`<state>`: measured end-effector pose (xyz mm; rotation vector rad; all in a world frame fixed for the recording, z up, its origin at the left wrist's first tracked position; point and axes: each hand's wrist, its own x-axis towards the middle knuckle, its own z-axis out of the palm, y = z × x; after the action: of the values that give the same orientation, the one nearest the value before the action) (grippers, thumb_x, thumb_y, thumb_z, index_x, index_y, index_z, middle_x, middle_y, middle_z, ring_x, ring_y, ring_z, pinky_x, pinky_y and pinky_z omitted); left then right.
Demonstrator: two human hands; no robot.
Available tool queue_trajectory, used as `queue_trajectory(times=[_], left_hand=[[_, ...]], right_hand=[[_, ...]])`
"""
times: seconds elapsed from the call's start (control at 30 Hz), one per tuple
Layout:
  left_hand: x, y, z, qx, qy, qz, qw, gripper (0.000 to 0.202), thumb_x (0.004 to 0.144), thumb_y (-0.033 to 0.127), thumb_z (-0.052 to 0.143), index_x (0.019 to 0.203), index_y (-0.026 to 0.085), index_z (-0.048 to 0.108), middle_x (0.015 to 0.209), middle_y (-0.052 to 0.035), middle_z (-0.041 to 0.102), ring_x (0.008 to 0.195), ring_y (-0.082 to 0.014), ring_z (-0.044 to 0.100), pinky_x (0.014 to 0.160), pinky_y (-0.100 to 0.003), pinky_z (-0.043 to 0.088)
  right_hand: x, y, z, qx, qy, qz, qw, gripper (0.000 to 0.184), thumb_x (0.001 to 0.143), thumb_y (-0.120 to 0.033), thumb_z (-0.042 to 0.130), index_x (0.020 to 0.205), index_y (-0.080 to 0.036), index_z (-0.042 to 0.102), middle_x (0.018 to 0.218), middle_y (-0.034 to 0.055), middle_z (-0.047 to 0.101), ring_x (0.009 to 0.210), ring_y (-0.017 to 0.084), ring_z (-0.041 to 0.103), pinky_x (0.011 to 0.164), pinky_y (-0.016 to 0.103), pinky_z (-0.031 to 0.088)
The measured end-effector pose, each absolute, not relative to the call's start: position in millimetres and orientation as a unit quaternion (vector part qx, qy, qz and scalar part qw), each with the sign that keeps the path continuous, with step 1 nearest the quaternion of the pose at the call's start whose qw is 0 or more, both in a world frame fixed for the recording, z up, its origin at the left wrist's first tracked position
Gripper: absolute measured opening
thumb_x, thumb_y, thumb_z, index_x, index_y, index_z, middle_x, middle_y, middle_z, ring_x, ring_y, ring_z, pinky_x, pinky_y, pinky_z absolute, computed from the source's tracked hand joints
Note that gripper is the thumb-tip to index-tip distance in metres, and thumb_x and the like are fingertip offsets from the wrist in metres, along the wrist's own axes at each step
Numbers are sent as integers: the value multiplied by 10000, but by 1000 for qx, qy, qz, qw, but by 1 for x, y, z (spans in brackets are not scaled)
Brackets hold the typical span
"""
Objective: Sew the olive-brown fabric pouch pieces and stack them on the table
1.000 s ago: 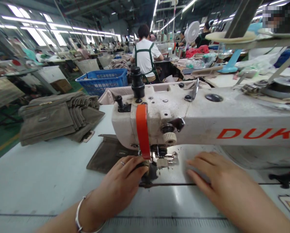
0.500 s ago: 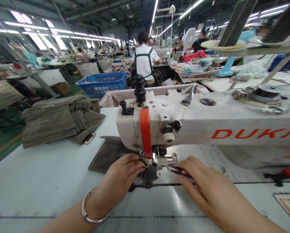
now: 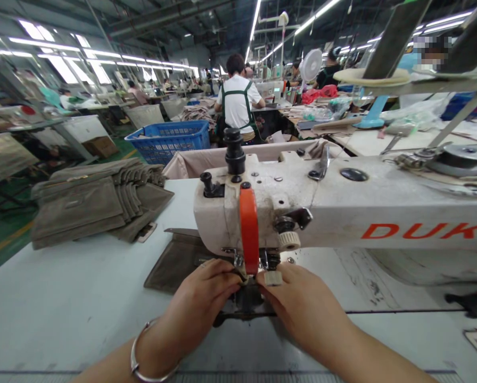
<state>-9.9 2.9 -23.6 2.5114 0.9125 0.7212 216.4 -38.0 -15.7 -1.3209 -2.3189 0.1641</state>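
A white sewing machine point(image 3: 322, 213) with an orange guard point(image 3: 249, 229) stands before me. My left hand point(image 3: 206, 292), a silver bangle on its wrist, pinches the edge of a dark grey-brown fabric piece point(image 3: 170, 263) just left of the needle area. That piece lies flat on the table, partly behind the hand and under the machine head. My right hand point(image 3: 302, 295) is closed, its fingertips at the presser foot beside the pale block point(image 3: 273, 278). Whatever sits in its fingers is hidden. The needle itself is covered by the guard and fingers.
A stack of similar grey-brown pieces point(image 3: 90, 199) lies on the table point(image 3: 63, 298) at left. Behind it stands a blue basket point(image 3: 170, 139), next to a beige fabric-lined bin point(image 3: 186, 164). A person in a white shirt point(image 3: 236, 101) sits beyond. A ruler strip point(image 3: 262, 377) runs along the front edge.
My right hand has moved left to the presser foot; the dark red pointed tool in it before is now out of sight. The left hand keeps its pinch. The view has shifted slightly.
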Motion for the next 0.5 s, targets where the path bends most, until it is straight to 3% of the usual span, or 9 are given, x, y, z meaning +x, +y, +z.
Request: queue_trajectory(times=[0.27, 0.43, 0.5], left_hand=[[-4, 0, -16, 908, 300, 255, 144, 191, 964, 167, 469, 1019, 219, 644, 1015, -38, 667, 924, -179, 615, 851, -335, 510], [-1, -8, -15, 893, 321, 272, 157, 130, 878, 150, 562, 759, 191, 534, 957, -36, 632, 867, -181, 604, 787, -336, 506], [-1, -9, -18, 874, 359, 287, 158, 129, 832, 120, 578, 787, 197, 484, 948, -37, 625, 844, -181, 605, 765, -334, 514]], right_hand=[[229, -43, -10, -504, -816, 162, 234, 193, 963, -178, 424, 1025, -233, 599, 932, 41, 612, 841, 203, 568, 717, 325, 462], [283, -56, -10, -602, -781, 27, 161, 158, 960, -253, 446, 973, -216, 600, 916, 68, 587, 848, 258, 557, 786, 449, 449], [289, -60, -10, -596, -787, -34, 156, 112, 921, -266, 519, 955, -202, 605, 964, 89, 588, 905, 292, 545, 815, 488, 428]])
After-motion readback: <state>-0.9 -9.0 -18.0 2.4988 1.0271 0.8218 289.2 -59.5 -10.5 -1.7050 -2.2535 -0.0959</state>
